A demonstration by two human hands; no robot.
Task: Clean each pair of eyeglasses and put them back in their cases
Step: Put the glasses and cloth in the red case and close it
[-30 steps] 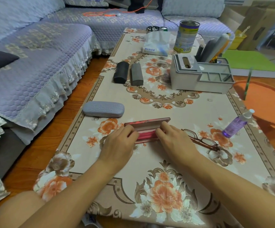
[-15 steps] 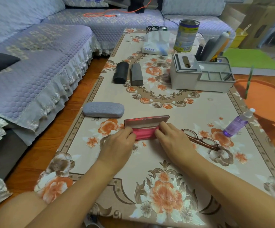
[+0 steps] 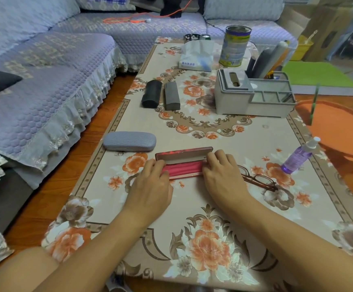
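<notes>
A red glasses case [image 3: 184,165] lies open on the flowered table, its lid raised toward the far side and a red lining showing inside. My left hand [image 3: 150,186] grips its left end, and my right hand [image 3: 222,175] grips its right end, fingers over the rim. Brown-framed eyeglasses [image 3: 260,180] lie folded on the cloth just right of my right hand. A closed grey case [image 3: 129,141] sits left of the red one. Farther back lie a black case [image 3: 152,93] and a dark grey case [image 3: 172,95], both closed.
A purple spray bottle [image 3: 297,159] stands at the right edge. A grey organiser box [image 3: 251,95], a tissue pack [image 3: 196,55] and a tin can [image 3: 234,47] fill the far end. A sofa [image 3: 34,81] runs along the left; an orange stool [image 3: 344,131] is on the right.
The case lid has lifted a little higher and the red lining shows more. Both hands stay at the case ends.
</notes>
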